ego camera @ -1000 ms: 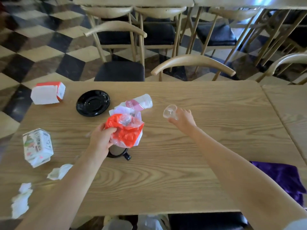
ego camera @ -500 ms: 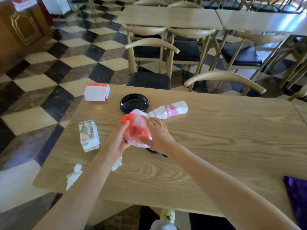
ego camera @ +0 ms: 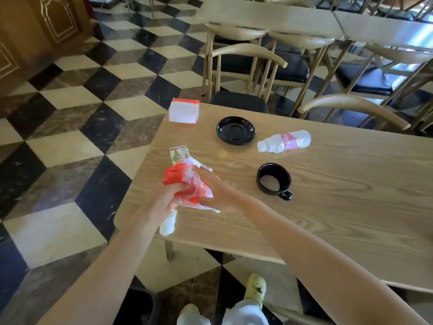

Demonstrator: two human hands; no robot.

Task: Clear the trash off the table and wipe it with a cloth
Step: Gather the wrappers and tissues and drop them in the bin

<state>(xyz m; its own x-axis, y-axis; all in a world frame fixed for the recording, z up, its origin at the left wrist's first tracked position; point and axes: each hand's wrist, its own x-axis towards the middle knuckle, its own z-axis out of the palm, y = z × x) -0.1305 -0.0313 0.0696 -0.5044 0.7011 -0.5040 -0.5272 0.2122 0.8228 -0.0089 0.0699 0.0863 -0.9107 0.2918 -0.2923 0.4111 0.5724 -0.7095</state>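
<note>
Clearly both hands are busy with the bag, a crumpled red and clear plastic one that serves as the trash sack near the table's left front corner. Left hand is clenched around the bag's gathered lower part, likely to keep the mouth up and the contents in; right hand lies flat and open against the bag's side, fingers straight, gripping nothing, seemingly pressing the load down or steadying it. A white tissue hangs below the left hand at the table edge; whether it is held or just lying there I cannot tell. Just behind the bag, partly hidden by it, sits a carton with printed lettering and a green picture, too small to read. Farther back at the corner stands a white box with a red top, no writing legible. The bottle lies on its side near the saucer, its pink label showing pale script that cannot be made out; lying flat, it looks empty and ready to be bagged. The black mug stands upright, apart from the saucer, with what seems a little pale liquid inside, so it is probably crockery rather than trash. No cloth is in view, so wiping has yet to begin.
</note>
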